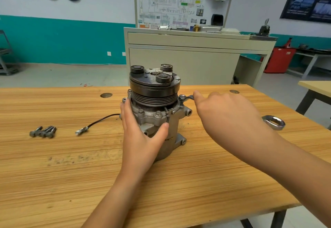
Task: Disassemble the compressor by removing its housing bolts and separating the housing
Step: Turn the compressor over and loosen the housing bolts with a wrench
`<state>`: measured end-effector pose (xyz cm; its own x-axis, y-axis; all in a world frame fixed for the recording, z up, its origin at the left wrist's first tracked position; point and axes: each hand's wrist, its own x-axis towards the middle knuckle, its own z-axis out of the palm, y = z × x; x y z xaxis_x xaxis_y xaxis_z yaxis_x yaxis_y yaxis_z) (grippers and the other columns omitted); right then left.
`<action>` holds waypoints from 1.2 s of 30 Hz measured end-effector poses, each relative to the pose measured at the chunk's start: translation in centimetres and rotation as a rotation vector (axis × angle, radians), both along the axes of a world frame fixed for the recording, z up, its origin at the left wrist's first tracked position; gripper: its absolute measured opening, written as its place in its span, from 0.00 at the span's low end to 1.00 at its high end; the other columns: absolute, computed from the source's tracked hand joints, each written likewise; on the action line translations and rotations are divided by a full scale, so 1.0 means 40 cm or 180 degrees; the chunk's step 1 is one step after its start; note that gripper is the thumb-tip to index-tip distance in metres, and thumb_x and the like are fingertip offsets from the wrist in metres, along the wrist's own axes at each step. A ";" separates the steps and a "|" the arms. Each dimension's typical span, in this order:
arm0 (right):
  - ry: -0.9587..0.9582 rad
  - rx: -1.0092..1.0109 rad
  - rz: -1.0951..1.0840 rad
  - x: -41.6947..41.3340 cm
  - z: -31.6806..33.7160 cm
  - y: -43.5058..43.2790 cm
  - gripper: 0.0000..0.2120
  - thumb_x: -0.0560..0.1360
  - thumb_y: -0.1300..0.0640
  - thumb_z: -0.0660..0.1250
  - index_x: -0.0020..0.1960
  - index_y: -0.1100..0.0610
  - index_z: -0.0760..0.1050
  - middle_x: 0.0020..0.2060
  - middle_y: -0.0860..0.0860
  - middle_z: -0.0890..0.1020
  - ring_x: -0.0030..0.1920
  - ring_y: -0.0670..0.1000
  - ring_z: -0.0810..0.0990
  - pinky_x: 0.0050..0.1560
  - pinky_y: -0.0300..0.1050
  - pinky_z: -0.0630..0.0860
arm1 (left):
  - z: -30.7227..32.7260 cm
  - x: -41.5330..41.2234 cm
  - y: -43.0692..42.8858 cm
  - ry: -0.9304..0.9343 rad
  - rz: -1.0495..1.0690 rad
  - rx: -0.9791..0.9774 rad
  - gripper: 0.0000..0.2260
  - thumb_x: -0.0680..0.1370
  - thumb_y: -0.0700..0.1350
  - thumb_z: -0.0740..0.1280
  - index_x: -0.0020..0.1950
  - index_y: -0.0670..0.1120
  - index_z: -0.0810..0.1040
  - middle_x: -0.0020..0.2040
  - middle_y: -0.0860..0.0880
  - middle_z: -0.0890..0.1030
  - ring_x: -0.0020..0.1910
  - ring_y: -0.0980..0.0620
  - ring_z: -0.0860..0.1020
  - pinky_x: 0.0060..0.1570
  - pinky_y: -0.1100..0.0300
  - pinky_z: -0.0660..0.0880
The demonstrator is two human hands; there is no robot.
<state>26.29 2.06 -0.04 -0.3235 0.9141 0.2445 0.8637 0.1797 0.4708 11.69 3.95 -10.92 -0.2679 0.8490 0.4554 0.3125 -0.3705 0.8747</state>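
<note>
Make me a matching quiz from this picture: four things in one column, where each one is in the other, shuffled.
1 loose bolts
2 wrench
3 left hand
4 black wire

A gripped by the right hand
B braced against the compressor
C trailing across the table
D clustered at far left

Pairs: 1-D, 2-A, 3-B, 4-C

Hidden: the wrench (186, 98) shaft, under the right hand (229, 113)
Only its ring end shows; the left hand (141, 138) covers the compressor (155, 102) housing's near-left side, both forearms leave the frame, and the wall chart (172, 7) print is too small to read.
</note>
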 end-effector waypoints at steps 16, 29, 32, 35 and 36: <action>-0.0108 0.0131 0.1246 0.161 0.030 0.190 0.28 0.77 0.68 0.57 0.73 0.48 0.60 0.44 0.54 0.78 0.36 0.54 0.76 0.31 0.44 0.72 | -0.015 -0.033 0.006 -0.0182 -0.0503 -0.0276 0.45 0.65 0.65 0.62 0.77 0.55 0.48 0.74 0.57 0.62 0.72 0.58 0.61 0.71 0.53 0.60; 0.2858 0.1345 0.2007 0.054 -0.186 0.311 0.10 0.73 0.68 0.64 0.52 0.67 0.79 0.41 0.59 0.84 0.37 0.57 0.82 0.35 0.51 0.79 | -0.011 -0.037 0.005 -0.0041 -0.0517 -0.0261 0.43 0.67 0.64 0.60 0.77 0.54 0.45 0.74 0.58 0.61 0.72 0.59 0.60 0.72 0.52 0.60; 0.3617 0.1263 0.1553 0.070 -0.151 0.261 0.14 0.78 0.64 0.61 0.62 0.65 0.72 0.36 0.59 0.81 0.31 0.57 0.77 0.30 0.49 0.73 | -0.016 -0.042 0.009 0.0103 -0.0453 -0.0283 0.44 0.66 0.66 0.58 0.77 0.54 0.45 0.75 0.56 0.60 0.73 0.58 0.60 0.72 0.51 0.60; 0.3634 0.0830 0.1280 0.096 -0.103 0.179 0.16 0.81 0.57 0.53 0.67 0.60 0.65 0.28 0.52 0.73 0.28 0.56 0.74 0.26 0.52 0.70 | -0.025 -0.045 0.015 0.0250 -0.0225 -0.0276 0.45 0.65 0.69 0.55 0.77 0.54 0.43 0.76 0.56 0.57 0.73 0.57 0.58 0.68 0.61 0.58; 0.3168 0.0690 0.1064 0.106 -0.090 0.150 0.17 0.81 0.55 0.52 0.68 0.56 0.64 0.27 0.50 0.72 0.27 0.54 0.72 0.24 0.50 0.67 | -0.027 -0.047 0.016 0.0283 -0.0144 -0.0286 0.46 0.65 0.70 0.55 0.77 0.53 0.41 0.76 0.57 0.56 0.73 0.58 0.57 0.65 0.64 0.57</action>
<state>30.54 8.05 -3.63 -0.1151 0.7215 0.6828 0.7993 0.4754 -0.3675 9.81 4.61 -11.99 -0.1906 0.8977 0.3972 0.3750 -0.3074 0.8746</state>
